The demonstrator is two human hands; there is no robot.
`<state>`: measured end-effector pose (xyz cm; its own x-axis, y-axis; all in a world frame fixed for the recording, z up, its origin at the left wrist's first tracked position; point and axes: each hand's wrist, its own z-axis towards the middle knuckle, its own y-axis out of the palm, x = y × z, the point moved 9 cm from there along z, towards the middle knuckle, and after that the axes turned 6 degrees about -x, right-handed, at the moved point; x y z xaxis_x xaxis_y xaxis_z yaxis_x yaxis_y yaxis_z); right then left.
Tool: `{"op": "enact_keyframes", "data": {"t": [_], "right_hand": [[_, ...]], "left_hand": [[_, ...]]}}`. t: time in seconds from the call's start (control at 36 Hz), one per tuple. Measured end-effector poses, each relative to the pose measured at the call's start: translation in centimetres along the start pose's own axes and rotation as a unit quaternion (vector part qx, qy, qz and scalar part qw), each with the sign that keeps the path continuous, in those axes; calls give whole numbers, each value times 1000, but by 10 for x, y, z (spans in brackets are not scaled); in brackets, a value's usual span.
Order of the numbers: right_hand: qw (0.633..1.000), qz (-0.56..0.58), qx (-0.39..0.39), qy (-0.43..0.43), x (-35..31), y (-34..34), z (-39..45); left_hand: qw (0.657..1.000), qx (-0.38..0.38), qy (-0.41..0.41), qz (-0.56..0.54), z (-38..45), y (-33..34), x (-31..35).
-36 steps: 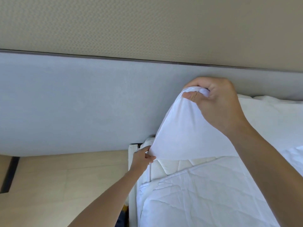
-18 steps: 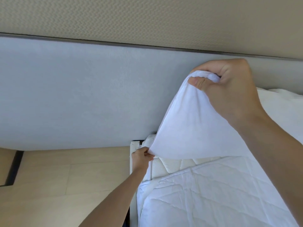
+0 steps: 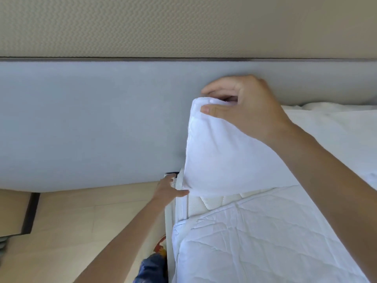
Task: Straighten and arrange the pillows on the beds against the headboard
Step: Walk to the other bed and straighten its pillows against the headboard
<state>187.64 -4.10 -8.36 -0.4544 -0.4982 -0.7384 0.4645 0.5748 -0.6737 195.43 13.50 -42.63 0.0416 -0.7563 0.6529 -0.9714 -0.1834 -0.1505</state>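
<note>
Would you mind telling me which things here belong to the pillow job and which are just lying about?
Part of the job:
- near pillow, top corner pinched by the right hand
- left hand at its bottom corner
- second pillow behind
- grey headboard

Just there:
- quilted mattress cover
- wooden floor
- beige wall

Open floor (image 3: 85,217) left of bed; pillow (image 3: 224,152) tight against headboard (image 3: 91,123).

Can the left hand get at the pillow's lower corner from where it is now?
Probably yes: the left hand sits open at the mattress edge, fingertips right by the pillow corner, nothing between them.
</note>
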Motion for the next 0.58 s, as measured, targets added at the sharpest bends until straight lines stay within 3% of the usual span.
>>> {"op": "enact_keyframes", "data": {"t": [0.17,0.28,0.44,0.58], "right_hand": [[998,-48,-41,22,24,-34,-21],[986,-134,-26,90,55,-62,-34],[976,-199,30,88,76,-81,-35],[963,-236,125,47,63,-101,-32]], "left_hand": [[973,-19,227,28,-100,-34,167],[944,88,315,46,-148,-47,246],[895,186,401,55,-177,-39,295],[873,270,403,40,-189,-55,296]]}}
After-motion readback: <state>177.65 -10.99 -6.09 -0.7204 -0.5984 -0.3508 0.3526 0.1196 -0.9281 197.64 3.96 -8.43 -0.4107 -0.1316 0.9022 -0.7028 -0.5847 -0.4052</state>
